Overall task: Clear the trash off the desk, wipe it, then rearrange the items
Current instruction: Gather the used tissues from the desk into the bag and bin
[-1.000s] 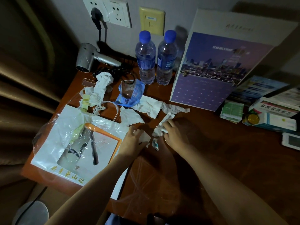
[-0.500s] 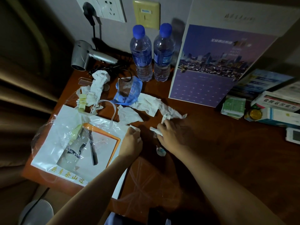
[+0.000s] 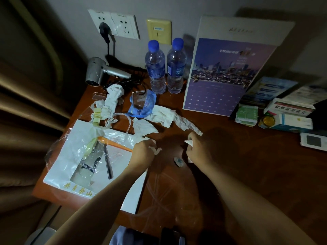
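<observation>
The left hand is curled around a small wad of crumpled white tissue, its grip clamped on the paper at the right edge of a white plastic bag. The right hand also has its grip closed on a scrap of white tissue (only a folded corner protrudes above the fingers). Both hands sit low over the counter, a reddish-brown wooden surface with a glossy finish. Between the hands lies a small, pale crumpled wrapper, flat on the wood.

Further trash remains on the counter beyond the hands:
- a long, wrinkled strip of tissue running diagonally toward the right hand;
- a smaller torn sheet of tissue just left of it;
- a twisted roll of tissue near the back left;
- a blue plastic wrapper crumpled around a clear cup.

The white plastic bag lies flat, printed with yellow characters, with clear film and a dark slim object on top.

At the back stand two clear water bottles with blue caps, side by side and upright. A grey hair dryer lies to their left. A stiff purple printed board leans against the wall. Cardboard medicine boxes are stacked at the right edge.
</observation>
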{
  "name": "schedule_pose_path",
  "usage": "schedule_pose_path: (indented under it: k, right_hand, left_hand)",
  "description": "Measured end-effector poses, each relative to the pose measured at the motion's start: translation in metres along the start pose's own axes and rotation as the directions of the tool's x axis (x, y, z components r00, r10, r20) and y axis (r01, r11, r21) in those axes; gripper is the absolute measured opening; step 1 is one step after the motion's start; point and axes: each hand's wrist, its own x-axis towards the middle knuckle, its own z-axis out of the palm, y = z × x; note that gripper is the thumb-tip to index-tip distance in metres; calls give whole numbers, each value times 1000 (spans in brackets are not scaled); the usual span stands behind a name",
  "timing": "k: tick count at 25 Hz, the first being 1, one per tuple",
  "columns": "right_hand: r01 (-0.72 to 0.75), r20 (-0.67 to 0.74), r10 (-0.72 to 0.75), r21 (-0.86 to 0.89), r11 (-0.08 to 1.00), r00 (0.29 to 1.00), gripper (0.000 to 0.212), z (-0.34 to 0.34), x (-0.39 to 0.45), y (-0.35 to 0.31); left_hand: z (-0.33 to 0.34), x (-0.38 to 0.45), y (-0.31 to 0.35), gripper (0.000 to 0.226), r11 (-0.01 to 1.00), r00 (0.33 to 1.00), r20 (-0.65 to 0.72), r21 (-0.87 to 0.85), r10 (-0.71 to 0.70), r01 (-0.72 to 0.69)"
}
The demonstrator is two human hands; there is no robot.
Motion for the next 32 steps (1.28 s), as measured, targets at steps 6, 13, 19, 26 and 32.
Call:
schedule_pose_path:
  k: [6,13,19,26,32]
  right_hand:
    - [-104,-107,109,54,993,988,23,-17,-52,-11]
    - [-208,-230,253,205,957,940,13,-51,-139,-16]
    - [-239,-365,391,397,886,845,17,-86,-221,3]
    - [-320,-489,576,511,798,655,20,-132,-360,107]
    - [-451,-515,763,616,646,390,13,-165,-527,239]
  left_hand:
    - [-16,-33,8,26,988,989,24,54,147,-148]
    - [-15,-75,33,20,880,879,51,14,473,-474]
    - [12,-133,83,7,684,671,182,-8,719,-730]
    - [107,-231,188,13,468,432,310,-50,847,-882]
    - [245,-366,268,11,298,215,421,-141,881,-944]
